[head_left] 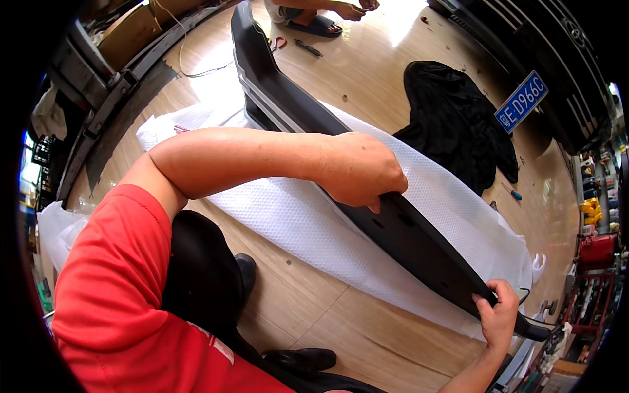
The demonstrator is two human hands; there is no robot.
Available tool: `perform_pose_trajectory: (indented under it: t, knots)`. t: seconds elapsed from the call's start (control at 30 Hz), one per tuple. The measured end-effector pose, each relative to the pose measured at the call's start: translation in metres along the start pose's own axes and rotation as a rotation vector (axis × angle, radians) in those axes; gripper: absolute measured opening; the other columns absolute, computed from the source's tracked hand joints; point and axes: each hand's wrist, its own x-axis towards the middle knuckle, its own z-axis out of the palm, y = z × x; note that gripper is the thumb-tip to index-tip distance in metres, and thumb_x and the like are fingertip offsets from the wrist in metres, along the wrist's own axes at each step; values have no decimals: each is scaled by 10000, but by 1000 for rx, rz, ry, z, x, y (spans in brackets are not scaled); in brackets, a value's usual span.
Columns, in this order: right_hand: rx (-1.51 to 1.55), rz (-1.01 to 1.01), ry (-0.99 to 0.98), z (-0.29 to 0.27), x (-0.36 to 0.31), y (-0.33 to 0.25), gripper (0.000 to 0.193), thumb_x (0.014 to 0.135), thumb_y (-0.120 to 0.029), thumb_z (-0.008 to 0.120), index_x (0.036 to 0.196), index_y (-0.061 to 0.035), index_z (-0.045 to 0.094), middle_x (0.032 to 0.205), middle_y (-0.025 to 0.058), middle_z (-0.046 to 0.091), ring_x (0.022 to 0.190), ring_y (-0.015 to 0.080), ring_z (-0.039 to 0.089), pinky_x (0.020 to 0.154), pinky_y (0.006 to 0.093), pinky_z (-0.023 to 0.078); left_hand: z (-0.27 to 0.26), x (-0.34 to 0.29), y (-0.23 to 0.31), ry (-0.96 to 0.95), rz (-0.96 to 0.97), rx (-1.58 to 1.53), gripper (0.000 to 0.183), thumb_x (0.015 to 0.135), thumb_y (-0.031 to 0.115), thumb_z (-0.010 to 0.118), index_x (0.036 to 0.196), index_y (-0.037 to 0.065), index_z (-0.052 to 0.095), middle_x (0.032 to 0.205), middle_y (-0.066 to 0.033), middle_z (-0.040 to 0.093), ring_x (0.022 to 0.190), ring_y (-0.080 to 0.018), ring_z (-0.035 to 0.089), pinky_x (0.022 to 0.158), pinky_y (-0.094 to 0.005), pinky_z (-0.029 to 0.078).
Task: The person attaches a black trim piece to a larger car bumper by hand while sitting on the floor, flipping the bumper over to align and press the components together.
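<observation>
A long black plastic car bumper [413, 245] with a silver-grey strip along one side lies slantwise across a white bubble-wrap sheet [282, 213]. Its bent end reaches to the far left, its narrow tip to the near right. My left hand [367, 170] is closed over the bumper's upper edge near its middle, the fingers curled round and partly hidden. Toward the narrow end, my right hand [499, 314] grips the bumper, with the thumb on its face and the other fingers over the far edge.
A black cloth [445, 118] lies beside a dark car front [544, 59] with a blue number plate [522, 101]. A screwdriver [512, 192] and a dark tool [308, 48] lie on the floor. Another person's sandalled foot [318, 26] stands beyond. Shelves [596, 216] line the right.
</observation>
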Motion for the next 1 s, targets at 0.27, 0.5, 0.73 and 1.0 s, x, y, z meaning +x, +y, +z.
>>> perform_pose_trajectory:
  t: [0.27,0.5,0.73,1.0]
  knots:
    - [-10,20,6,-1,-4,2,203,702,-20,728,843,21,589,761,111,589,705,227,556,676,324,445,-4,3,4,-24,3,1,259,872,230,747,1003,21,666,882,-152,690,917,-361,671,794,-455,506]
    - [-31,-26,-24,-1,4,-1,200,730,-41,760,873,10,631,816,155,636,735,320,610,658,372,471,-1,0,1,-23,-51,-8,217,856,209,744,980,49,665,862,-144,676,911,-361,663,792,-462,502]
    - [-1,4,1,-4,-1,2,204,737,-42,768,882,5,633,827,150,639,743,316,617,670,368,480,-5,5,6,-28,-57,-26,255,840,207,762,1007,41,665,868,-156,688,897,-371,667,778,-464,506]
    - [-10,-20,-24,-3,1,0,229,743,-27,783,895,8,615,831,154,640,756,319,627,693,369,499,0,1,0,84,97,-57,292,843,196,758,1084,72,649,905,-111,698,857,-336,674,746,-431,505]
